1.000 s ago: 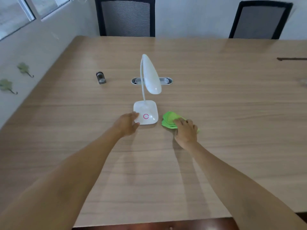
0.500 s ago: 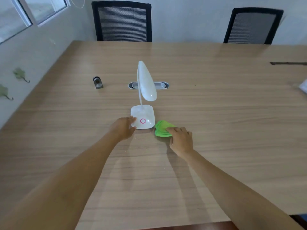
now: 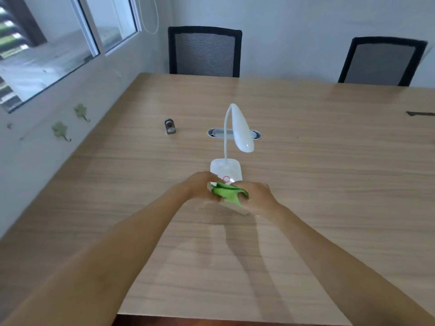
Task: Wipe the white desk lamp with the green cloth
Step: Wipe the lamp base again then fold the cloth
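The white desk lamp (image 3: pixel 240 130) stands on the wooden table (image 3: pixel 329 184), its head bent forward over a square base with a red ring. Just in front of that base the green cloth (image 3: pixel 227 192) is lifted off the table and stretched between both hands. My left hand (image 3: pixel 200 188) grips its left end and my right hand (image 3: pixel 257 196) grips its right end. The hands hide the front edge of the lamp base.
A small dark and silver object (image 3: pixel 170 126) lies to the lamp's left. An oval cable grommet (image 3: pixel 217 133) sits in the table behind the lamp. Two black mesh chairs (image 3: pixel 204 51) stand at the far edge. A wall with windows runs along the left.
My right hand lifted the cloth from the table beside the lamp base. My left hand left the base and took the cloth's other end. The camera view shifted upward.
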The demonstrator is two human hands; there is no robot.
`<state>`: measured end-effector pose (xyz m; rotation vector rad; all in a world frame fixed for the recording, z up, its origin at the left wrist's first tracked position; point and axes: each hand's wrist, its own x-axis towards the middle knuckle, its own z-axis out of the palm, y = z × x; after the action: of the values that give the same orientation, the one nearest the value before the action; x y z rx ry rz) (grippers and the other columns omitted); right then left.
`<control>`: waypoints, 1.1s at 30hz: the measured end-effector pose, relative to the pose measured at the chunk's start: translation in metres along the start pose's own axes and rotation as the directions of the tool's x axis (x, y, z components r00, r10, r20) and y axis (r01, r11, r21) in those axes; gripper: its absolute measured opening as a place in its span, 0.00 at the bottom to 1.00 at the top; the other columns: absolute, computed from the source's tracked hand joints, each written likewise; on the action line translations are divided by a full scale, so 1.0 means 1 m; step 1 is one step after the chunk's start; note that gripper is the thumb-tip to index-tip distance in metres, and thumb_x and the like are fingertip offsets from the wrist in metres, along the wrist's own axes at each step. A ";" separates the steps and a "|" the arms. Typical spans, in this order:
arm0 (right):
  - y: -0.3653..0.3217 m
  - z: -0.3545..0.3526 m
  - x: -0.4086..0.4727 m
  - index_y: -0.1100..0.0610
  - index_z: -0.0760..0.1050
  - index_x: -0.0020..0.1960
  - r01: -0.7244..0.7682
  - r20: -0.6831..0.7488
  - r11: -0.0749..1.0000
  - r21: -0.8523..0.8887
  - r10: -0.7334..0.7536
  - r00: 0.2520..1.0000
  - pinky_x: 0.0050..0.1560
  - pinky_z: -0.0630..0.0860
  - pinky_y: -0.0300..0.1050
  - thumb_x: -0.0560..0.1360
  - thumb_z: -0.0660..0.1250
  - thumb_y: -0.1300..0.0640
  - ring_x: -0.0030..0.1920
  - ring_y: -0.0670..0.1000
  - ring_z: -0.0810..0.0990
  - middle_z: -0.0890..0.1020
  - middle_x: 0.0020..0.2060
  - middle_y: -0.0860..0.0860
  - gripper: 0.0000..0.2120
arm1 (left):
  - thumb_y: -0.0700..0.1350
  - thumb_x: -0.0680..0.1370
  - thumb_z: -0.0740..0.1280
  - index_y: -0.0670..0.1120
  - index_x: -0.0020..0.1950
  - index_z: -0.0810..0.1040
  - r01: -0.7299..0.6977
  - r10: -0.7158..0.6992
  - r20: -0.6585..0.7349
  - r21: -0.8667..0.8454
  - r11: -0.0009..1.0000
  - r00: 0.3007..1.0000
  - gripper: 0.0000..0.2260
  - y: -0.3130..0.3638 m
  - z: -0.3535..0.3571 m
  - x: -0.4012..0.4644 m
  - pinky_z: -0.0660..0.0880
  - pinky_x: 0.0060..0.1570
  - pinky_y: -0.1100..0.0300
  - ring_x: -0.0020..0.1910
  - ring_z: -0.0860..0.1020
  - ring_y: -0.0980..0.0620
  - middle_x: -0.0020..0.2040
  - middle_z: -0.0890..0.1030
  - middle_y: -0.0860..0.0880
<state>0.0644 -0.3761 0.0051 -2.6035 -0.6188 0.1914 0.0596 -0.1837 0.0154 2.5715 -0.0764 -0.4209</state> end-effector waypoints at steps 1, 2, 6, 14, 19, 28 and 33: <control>-0.008 0.000 0.005 0.47 0.74 0.63 0.016 0.018 0.999 0.036 -0.017 1.000 0.60 0.73 0.53 0.72 0.59 0.58 0.56 0.59 0.79 0.83 0.56 0.54 0.20 | 0.50 0.69 0.75 0.46 0.64 0.78 0.033 -0.033 -0.054 0.002 0.999 0.998 0.25 -0.004 -0.007 -0.004 0.68 0.67 0.57 0.67 0.73 0.48 0.66 0.78 0.46; -0.015 0.001 0.010 0.49 0.74 0.63 0.031 0.036 0.996 0.082 -0.034 0.999 0.59 0.74 0.53 0.73 0.60 0.59 0.55 0.60 0.79 0.83 0.56 0.55 0.19 | 0.50 0.71 0.73 0.44 0.59 0.81 0.061 -0.061 -0.079 0.002 0.998 0.995 0.19 -0.009 -0.014 -0.009 0.71 0.63 0.57 0.63 0.76 0.46 0.61 0.81 0.44; -0.038 0.009 0.032 0.53 0.74 0.62 -0.007 0.138 0.974 0.225 -0.025 0.990 0.55 0.73 0.44 0.74 0.65 0.58 0.55 0.54 0.78 0.82 0.54 0.53 0.16 | 0.49 0.74 0.69 0.40 0.47 0.82 0.116 -0.122 -0.096 -0.067 0.991 0.988 0.12 -0.043 -0.041 -0.034 0.68 0.39 0.61 0.40 0.75 0.47 0.36 0.79 0.45; -0.099 0.069 0.072 0.53 0.77 0.46 -0.147 0.229 0.793 0.592 0.009 0.973 0.35 0.75 0.34 0.69 0.68 0.69 0.34 0.45 0.78 0.79 0.37 0.53 0.13 | 0.43 0.72 0.72 0.37 0.53 0.80 0.311 -0.487 -0.129 -0.623 0.717 0.864 0.14 -0.164 -0.051 -0.092 0.74 0.43 0.57 0.44 0.75 0.49 0.43 0.75 0.43; -0.142 0.113 0.082 0.60 0.76 0.43 -0.368 0.368 0.640 0.674 0.140 0.919 0.32 0.77 0.37 0.70 0.65 0.73 0.31 0.48 0.78 0.78 0.34 0.54 0.10 | 0.41 0.73 0.72 0.37 0.55 0.79 0.359 -0.665 -0.182 -0.724 0.589 0.724 0.13 -0.206 -0.045 -0.111 0.74 0.36 0.61 0.42 0.78 0.49 0.48 0.80 0.41; -0.159 0.142 0.083 0.52 0.75 0.32 -0.398 0.338 0.661 0.636 0.225 0.914 0.55 0.80 0.57 0.67 0.68 0.70 0.48 0.59 0.82 0.80 0.42 0.58 0.14 | 0.48 0.72 0.71 0.39 0.59 0.79 0.508 -0.660 -0.368 -0.431 0.746 0.655 0.19 -0.217 -0.030 -0.105 0.75 0.53 0.55 0.56 0.80 0.43 0.57 0.82 0.39; -0.154 0.132 0.079 0.51 0.78 0.36 -0.287 0.241 0.744 0.603 0.173 0.955 0.57 0.79 0.55 0.65 0.66 0.63 0.51 0.59 0.82 0.83 0.42 0.55 0.07 | 0.49 0.73 0.69 0.42 0.66 0.70 0.617 -0.641 -0.438 -0.218 0.756 0.630 0.24 -0.197 -0.035 -0.094 0.71 0.62 0.50 0.65 0.72 0.38 0.66 0.73 0.39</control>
<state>0.0440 -0.1651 -0.0433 -1.9932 -0.2130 0.6007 -0.0245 0.0161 -0.0303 2.5014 1.0439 0.0180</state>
